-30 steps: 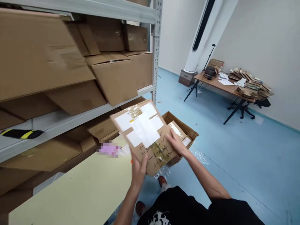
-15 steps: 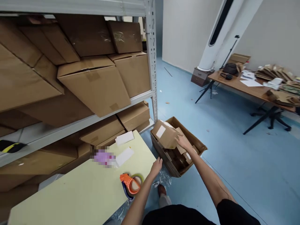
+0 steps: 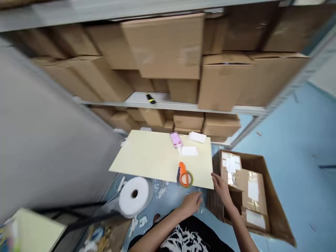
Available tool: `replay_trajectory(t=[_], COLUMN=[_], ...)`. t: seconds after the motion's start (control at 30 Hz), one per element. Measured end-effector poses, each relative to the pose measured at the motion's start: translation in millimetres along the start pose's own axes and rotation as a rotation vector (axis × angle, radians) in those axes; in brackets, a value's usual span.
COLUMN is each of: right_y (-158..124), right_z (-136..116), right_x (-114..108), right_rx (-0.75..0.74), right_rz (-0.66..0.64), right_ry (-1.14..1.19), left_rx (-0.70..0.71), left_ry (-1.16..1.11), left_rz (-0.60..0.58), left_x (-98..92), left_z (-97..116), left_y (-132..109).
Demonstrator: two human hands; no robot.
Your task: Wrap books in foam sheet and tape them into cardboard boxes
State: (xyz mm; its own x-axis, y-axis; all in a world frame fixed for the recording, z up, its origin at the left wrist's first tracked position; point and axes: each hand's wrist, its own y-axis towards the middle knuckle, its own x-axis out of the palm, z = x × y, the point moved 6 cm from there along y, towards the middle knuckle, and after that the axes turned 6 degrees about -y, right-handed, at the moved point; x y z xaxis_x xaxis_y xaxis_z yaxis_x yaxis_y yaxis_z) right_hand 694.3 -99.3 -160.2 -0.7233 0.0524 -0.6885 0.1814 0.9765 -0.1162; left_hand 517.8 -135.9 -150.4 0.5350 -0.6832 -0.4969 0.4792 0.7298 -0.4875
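My left hand [image 3: 191, 203] hangs in front of the pale yellow table [image 3: 154, 150], its fingers loosely curved and apart, holding nothing visible. By the table's front right corner is my right hand [image 3: 222, 189], fingers partly stretched and nothing in them; whether they touch the edge I cannot tell. An orange tape dispenser [image 3: 183, 169] lies near the table's front edge with a roll of tape [image 3: 190, 179] against it. Farther back are a white slip [image 3: 189, 151], a white stack of paper [image 3: 197, 137] and a blurred-out purple item [image 3: 175, 139]. To the right, a large open carton [image 3: 275, 199] holds several labelled parcels [image 3: 231, 166].
Shelving [image 3: 168, 105] with several cardboard boxes [image 3: 168, 45] runs behind the table. A black and yellow object [image 3: 150, 98] lies on one shelf. A white roll of wrap [image 3: 133, 196] stands at lower left, near a box of scraps [image 3: 105, 234]. Plastic bits litter the blue floor [image 3: 315, 147].
My view has swung left to face the shelves. My right hand has let go of the parcel, which now lies in the carton, and has moved to the table corner. My left hand is off the table's edge.
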Motion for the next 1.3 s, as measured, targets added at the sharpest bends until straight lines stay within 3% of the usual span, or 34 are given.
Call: replay_trajectory(t=[0.13,0.27,0.4,0.53,0.67,0.8,0.97,1.07,1.17,1.3], right_y=[-1.9,-16.0,-48.5,-106.4,-187.5,-275.0,-359.7,-384.1,-390.3,-382.3], right_z=[-95.1,-183.2,-251.4,-310.9,-367.9,-412.6,-440.5,-446.6,-450.8,-460.5], right_x=[60.1,111.2,168.0,241.7,320.0,389.0,447.8,471.5,495.5,531.3], right_rx=[-0.223,-0.382,-0.56,-0.722,-0.832,-0.903,-1.002,-1.024,-1.008,-0.968], right_rz=[-0.153,-0.287,-0.47,-0.678,-0.875,-1.062,-1.244,-1.321,-1.383,-1.457], right_ry=[0.084,0.07,0.061,0.072,0.083,0.114,0.086,0.05,0.01,-0.03], left_rx=[-0.057,-0.106,-0.205,-0.372,-0.562,-0.709,-0.872,-0.943,-1.016,-1.152], left_ry=[-0.077,-0.159,-0.275,-0.404,-0.517,-0.615,-0.81,-0.981,-1.188,-1.407], left_rz=[0.211,0.44,0.687,0.921,1.116,1.28,1.457,1.549,1.628,1.801], left_x=[-37.9,-79.7,-107.6,-113.3,-101.4,-79.8,-31.5,2.7,29.8,43.1], left_z=[-16.8,-50.9,-106.1,-176.9,-245.8,-300.1,-352.6,-382.4,-418.1,-474.4], left_y=[-24.8,-70.2,-140.2,-228.6,-324.1,-410.0,-477.2,-494.6,-509.6,-546.7])
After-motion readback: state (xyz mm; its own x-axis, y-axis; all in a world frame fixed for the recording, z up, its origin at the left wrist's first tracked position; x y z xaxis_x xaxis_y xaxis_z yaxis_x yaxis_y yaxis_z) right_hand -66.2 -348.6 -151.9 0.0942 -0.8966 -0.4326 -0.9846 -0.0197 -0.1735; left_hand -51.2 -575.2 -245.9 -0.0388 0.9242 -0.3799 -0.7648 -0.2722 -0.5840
